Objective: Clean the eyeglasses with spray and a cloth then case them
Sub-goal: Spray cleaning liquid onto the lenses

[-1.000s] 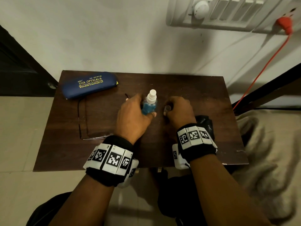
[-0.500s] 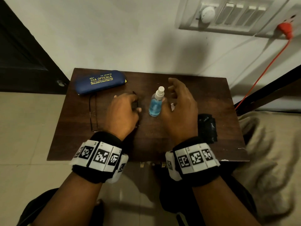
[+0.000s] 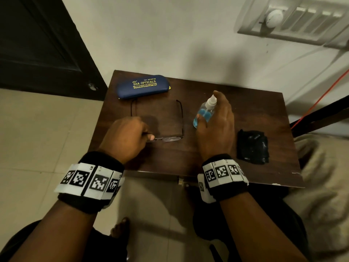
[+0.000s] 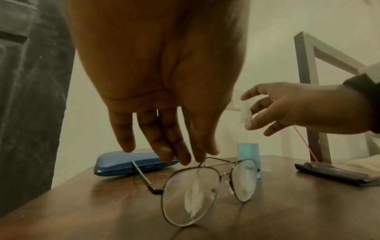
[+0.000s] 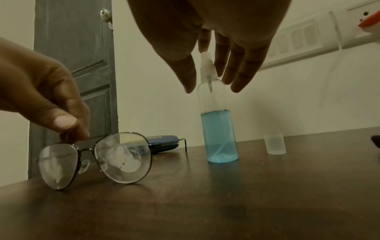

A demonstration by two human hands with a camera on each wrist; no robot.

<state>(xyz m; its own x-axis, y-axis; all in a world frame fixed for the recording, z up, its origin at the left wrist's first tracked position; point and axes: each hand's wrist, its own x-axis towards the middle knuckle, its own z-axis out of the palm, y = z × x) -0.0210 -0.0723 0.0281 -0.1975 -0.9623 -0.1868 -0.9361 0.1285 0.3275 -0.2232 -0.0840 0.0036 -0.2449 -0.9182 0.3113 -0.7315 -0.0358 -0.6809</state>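
Smudged wire-frame eyeglasses (image 3: pixel 166 139) (image 4: pixel 191 193) (image 5: pixel 123 157) stand on their lens rims on the brown table (image 3: pixel 207 163), temples unfolded toward the wall. My left hand (image 3: pixel 149 138) (image 5: pixel 69 129) pinches the top rim over one lens between thumb and fingertip. The spray bottle (image 3: pixel 204 114) (image 5: pixel 219 134) of blue liquid stands upright and uncapped at the middle. My right hand (image 3: pixel 209 108) (image 5: pixel 211 87) hovers over it, thumb and straight fingers spread either side of its neck without closing. A blue case (image 3: pixel 142 86) lies shut at the back left. The black cloth (image 3: pixel 253 146) lies folded at the right.
The bottle's small clear cap (image 5: pixel 275 142) stands on the table just right of the bottle. A wall with a switchboard (image 3: pixel 294 23) and an orange cord (image 3: pixel 321 97) is behind. A dark door (image 3: pixel 37 44) is at the left, bedding (image 3: pixel 324 176) at the right.
My left hand left the bottle, moved left and took the glasses by the rim. My right hand opened and came over the bottle's neck.
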